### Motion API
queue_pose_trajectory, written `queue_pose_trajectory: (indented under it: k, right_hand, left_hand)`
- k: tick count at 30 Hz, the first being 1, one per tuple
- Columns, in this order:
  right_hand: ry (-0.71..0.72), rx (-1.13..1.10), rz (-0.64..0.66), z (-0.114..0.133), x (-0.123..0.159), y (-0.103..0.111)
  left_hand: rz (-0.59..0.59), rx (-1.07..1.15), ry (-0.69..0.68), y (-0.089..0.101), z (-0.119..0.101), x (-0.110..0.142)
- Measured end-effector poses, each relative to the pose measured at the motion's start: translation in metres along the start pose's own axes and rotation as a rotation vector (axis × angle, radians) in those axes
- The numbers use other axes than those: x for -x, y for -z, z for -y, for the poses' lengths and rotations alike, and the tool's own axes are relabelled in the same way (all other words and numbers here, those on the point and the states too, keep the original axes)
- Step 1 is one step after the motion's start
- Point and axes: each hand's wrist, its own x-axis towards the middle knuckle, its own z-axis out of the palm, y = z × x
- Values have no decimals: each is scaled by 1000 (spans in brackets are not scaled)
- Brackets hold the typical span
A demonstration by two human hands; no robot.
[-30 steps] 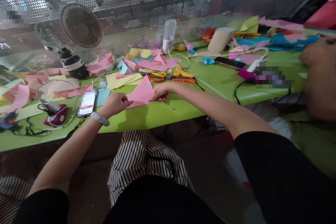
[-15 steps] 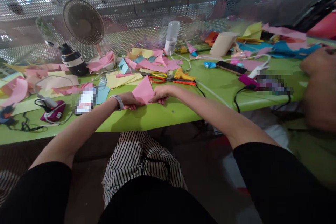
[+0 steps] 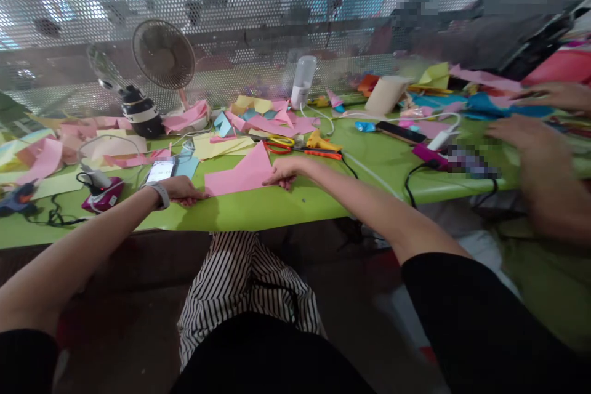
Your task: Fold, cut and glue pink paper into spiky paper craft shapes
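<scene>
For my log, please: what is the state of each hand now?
Left hand: at pink paper's left corner, grip unclear.
Right hand: grip closed on paper's right end.

The left hand (image 3: 185,191) has shifted leftward to the near-left corner of the pink paper sheet (image 3: 237,176), now exposing the sheet's full left part.

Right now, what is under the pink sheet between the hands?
Green table shows along the near edge of the pink sheet; whatever lies beneath it is covered.
</scene>
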Motion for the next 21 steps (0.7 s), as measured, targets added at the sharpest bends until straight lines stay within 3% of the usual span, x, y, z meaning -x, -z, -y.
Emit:
queue_pose_trajectory:
  k: [4,7,10,11,14,18,21]
  right_hand:
    - [46,4,-3,4,0,3]
    - [126,-3,-46,11,-8,1]
    - [230,-9,-133,17,-17,-5]
    - [270,1,-170,16,-18,-6]
    - [323,119,-372,1,-10,0]
    - [115,385,-765,-46,20,29]
    - [-92,536,-772,-79,34,48]
  left_hand:
    - [-88,-20,0,9,-2,16]
    - [-338,-23,-122,3,-16,18]
    - [-602,-144,-309,-15,-34,5]
    - [-638,-193,-388,-23,-39,-2]
    - [-548,-352,-572,-41,-49,-23]
    - [-444,-467,-608,-53,-51,-43]
    - [-426,-479,-602,-57,-50,-49]
